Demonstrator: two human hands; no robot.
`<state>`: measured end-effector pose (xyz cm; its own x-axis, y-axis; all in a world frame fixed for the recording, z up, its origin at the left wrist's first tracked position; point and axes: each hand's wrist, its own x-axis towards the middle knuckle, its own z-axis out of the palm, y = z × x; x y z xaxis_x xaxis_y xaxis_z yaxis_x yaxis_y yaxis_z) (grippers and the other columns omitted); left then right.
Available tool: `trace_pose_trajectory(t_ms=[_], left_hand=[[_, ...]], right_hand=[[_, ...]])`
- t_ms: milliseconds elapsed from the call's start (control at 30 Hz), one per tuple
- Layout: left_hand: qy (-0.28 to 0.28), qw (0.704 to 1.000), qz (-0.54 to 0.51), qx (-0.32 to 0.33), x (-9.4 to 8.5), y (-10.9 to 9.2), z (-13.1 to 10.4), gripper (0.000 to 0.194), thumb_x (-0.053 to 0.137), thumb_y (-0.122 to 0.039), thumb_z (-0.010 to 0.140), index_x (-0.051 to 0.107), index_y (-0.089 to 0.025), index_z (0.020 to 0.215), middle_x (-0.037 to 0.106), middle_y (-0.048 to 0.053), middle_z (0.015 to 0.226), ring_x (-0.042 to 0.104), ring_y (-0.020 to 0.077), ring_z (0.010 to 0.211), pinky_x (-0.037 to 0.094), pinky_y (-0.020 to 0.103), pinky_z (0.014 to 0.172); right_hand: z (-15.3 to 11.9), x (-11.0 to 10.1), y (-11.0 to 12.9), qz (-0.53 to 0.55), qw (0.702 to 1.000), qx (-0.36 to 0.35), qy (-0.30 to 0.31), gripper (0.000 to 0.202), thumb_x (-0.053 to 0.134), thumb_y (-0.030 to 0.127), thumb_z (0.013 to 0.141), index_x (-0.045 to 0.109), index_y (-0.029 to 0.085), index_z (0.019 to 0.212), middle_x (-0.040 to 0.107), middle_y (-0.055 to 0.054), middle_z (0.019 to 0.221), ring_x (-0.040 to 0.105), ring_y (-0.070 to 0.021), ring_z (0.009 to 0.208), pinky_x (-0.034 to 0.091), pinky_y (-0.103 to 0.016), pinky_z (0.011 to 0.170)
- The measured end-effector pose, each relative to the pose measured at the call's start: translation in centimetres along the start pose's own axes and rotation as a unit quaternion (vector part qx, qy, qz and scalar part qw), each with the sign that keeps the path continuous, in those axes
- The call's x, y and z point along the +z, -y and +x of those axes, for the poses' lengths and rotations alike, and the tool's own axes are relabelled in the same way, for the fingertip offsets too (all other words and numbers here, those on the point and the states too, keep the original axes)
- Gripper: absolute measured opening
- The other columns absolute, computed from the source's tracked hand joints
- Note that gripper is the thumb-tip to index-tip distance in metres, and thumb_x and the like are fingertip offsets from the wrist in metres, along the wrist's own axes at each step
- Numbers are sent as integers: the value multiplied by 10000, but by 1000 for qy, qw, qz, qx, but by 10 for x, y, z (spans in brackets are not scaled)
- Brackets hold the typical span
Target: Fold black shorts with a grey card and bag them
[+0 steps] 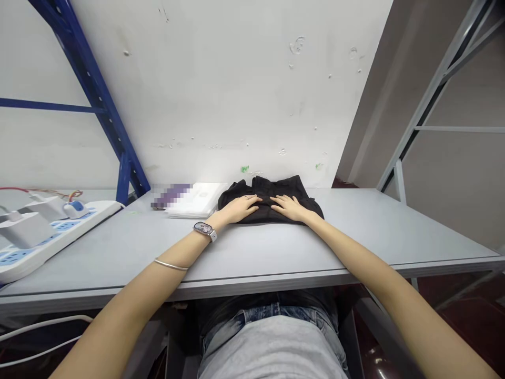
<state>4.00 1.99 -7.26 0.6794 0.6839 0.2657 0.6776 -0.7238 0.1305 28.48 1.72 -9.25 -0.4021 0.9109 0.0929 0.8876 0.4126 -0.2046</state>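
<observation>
A black cloth item (276,187) lies bunched and folded on the grey table (252,252), close to the wall. Flat on its left part rests my left hand (240,207), fingers spread and pointing right. My right hand (291,207) lies on the right part with its fingers apart, pointing left. A gap of black fabric separates the two hands. Neither hand grips anything. My left wrist wears a watch (203,228), and a thin bangle (171,264) sits higher on that forearm.
White flat packages (199,200) lie left of the cloth, beside a blurred purple item (171,196). A white power strip (59,231) with plugged-in chargers (27,230) occupies the far left. Blue rack posts (98,100) stand behind it; a grey metal frame (430,100) rises at right.
</observation>
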Motion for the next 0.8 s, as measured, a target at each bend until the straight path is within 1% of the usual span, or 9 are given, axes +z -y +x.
trace_pose_trajectory(t_ms=[100, 300, 467, 633, 800], left_hand=[[-1, 1000, -1, -3, 0, 0, 0, 414, 382, -368, 980, 511, -232, 1349, 539, 58, 1414, 484, 239, 1313, 383, 372, 1101], [2, 1000, 2, -1, 0, 0, 0, 425, 370, -360, 986, 507, -207, 1358, 530, 60, 1420, 490, 260, 1302, 394, 373, 1089], [5, 1000, 3, -1, 0, 0, 0, 420, 359, -373, 981, 499, -227, 1349, 528, 67, 1421, 494, 244, 1300, 386, 382, 1093], [-3, 1000, -3, -20, 0, -1, 0, 400, 397, -395, 962, 473, -245, 1324, 575, 64, 1359, 548, 248, 1234, 432, 391, 1037], [-4, 1000, -6, -19, -1, -2, -1, 365, 398, -386, 958, 502, -227, 1270, 590, 83, 1330, 562, 254, 1212, 436, 396, 1032]], right_hand=[[0, 0, 0, -4, 1000, 3, 2, 655, 206, 614, 984, 293, 271, 1535, 281, -105, 1589, 166, -322, 1477, 97, -602, 1152], [0, 0, 0, -7, 1000, 2, 2, 663, 194, 619, 982, 287, 269, 1537, 281, -103, 1590, 163, -318, 1479, 96, -600, 1155], [-1, -1, 1, -8, 1000, 1, 5, 658, 190, 609, 986, 276, 267, 1541, 269, -99, 1595, 155, -317, 1481, 90, -597, 1155], [-1, -1, 1, 2, 1000, 3, 7, 644, 214, 598, 989, 290, 267, 1536, 269, -101, 1595, 148, -321, 1483, 81, -601, 1154], [-1, -1, 1, 4, 1000, 4, 6, 649, 212, 608, 986, 290, 272, 1536, 271, -99, 1595, 149, -313, 1483, 84, -597, 1154]])
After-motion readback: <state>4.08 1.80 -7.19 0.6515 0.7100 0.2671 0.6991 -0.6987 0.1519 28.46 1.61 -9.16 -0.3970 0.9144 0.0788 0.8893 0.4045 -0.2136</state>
